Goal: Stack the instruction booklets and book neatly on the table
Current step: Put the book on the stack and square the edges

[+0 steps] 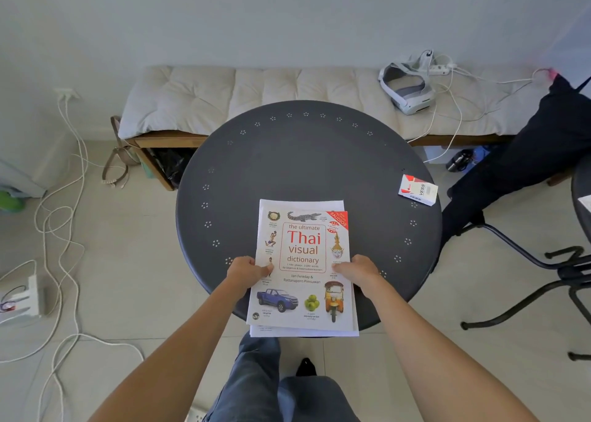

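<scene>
Left hand (pixel 248 269) and right hand (pixel 358 269) were closed on the side edges of the book (pixel 303 268); the book lay atop white booklets (pixel 303 203) at the table's (pixel 303 159) near edge; a small box (pixel 418 190) sat farther right.

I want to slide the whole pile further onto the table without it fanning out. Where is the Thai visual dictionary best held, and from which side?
Probably by its two long edges, as now: left hand and right hand coming in from the near side, at mid-height. The dictionary lies flat on the white booklets, whose near end overhangs the table rim, so pinching book and booklets together should keep them aligned.
</scene>
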A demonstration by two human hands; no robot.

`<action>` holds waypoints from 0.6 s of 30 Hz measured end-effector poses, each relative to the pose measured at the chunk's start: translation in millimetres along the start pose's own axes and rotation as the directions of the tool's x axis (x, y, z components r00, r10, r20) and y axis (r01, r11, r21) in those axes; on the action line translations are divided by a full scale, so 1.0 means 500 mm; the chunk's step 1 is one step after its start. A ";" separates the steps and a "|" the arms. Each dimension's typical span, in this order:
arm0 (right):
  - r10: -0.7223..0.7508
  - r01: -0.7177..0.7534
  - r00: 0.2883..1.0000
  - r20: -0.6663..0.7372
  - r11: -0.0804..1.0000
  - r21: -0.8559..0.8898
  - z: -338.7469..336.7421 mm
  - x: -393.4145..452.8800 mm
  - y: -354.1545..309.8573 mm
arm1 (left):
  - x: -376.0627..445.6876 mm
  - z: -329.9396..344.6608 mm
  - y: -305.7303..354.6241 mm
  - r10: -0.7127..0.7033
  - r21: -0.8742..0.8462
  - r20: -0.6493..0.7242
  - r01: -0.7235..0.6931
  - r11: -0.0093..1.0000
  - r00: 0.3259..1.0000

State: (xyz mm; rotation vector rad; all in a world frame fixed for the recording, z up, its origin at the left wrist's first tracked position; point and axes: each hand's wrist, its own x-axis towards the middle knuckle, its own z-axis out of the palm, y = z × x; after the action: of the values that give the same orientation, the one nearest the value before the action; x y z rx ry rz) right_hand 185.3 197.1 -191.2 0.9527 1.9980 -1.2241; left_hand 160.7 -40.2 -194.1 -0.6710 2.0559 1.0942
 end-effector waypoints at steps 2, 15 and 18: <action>-0.040 0.040 0.999 -0.027 0.999 -0.023 0.005 -0.001 -0.002 | 0.001 0.000 0.000 0.025 -0.023 -0.018 -0.026 0.999 1.000; -0.100 0.097 0.995 0.022 0.991 0.091 -0.033 -0.013 -0.035 | -0.033 -0.029 0.063 0.131 -0.101 0.001 -0.130 0.986 0.991; -0.217 0.219 0.975 -0.050 0.975 0.046 -0.042 -0.023 -0.063 | -0.034 -0.053 0.090 0.208 -0.105 -0.006 -0.208 0.973 0.978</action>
State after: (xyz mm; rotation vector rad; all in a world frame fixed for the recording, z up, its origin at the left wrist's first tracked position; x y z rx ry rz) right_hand 163.7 203.2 -158.8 0.8067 2.1616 -1.3881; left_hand 130.4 -38.0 -148.6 -0.5107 2.1116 1.3290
